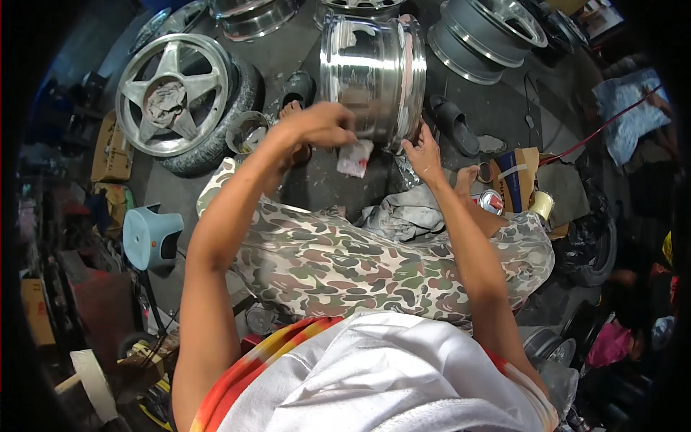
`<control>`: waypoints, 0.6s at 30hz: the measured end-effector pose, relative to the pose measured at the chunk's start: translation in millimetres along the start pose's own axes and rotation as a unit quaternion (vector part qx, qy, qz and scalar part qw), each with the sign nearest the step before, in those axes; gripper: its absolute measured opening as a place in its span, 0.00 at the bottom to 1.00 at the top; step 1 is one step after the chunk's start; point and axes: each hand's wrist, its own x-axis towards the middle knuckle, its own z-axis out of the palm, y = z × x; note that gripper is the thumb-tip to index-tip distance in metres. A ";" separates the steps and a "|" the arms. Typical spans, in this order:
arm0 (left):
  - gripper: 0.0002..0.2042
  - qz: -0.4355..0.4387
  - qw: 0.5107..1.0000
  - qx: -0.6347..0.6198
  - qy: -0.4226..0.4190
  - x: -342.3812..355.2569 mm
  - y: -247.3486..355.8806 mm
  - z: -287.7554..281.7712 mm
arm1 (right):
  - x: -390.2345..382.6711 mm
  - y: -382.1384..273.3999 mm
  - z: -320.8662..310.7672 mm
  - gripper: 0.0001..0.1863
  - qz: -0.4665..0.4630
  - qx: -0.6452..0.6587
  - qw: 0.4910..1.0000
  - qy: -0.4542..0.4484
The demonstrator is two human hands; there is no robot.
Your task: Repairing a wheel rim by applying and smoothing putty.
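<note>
Over here, large block lettering marks the blue panel of the open cardboard carton (pixel 515 180). Adjacent round tin (pixel 491 202): red-and-white label fitted; its print is too small to read.

Left hand (pixel 332 127) curled, right hand (pixel 423 155) reaching forward

The left arm (pixel 245 189) bends at the elbow, and its hand turns inward, somewhat blurred. The right arm (pixel 471 227) is extended more straight, with the thumb standing apart from the fingers.

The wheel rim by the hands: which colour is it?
The wheel rim is shiny silver with a pinkish band at right, best seen in the head view.
</note>
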 end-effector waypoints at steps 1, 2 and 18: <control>0.13 -0.013 0.998 -0.015 0.063 -14.1 -11.6 -10.8 | -1.9 -6.8 3.2 0.41 0.007 -0.022 1.000 0.000; 0.12 0.019 0.988 -0.010 0.153 -27.8 -21.3 -16.6 | -2.1 -11.3 4.4 0.40 0.006 -0.019 1.000 0.002; 0.08 0.000 0.952 -0.288 0.103 -30.9 -22.3 -26.0 | -9.1 -58.3 -43.5 0.50 -0.022 0.048 0.999 -0.007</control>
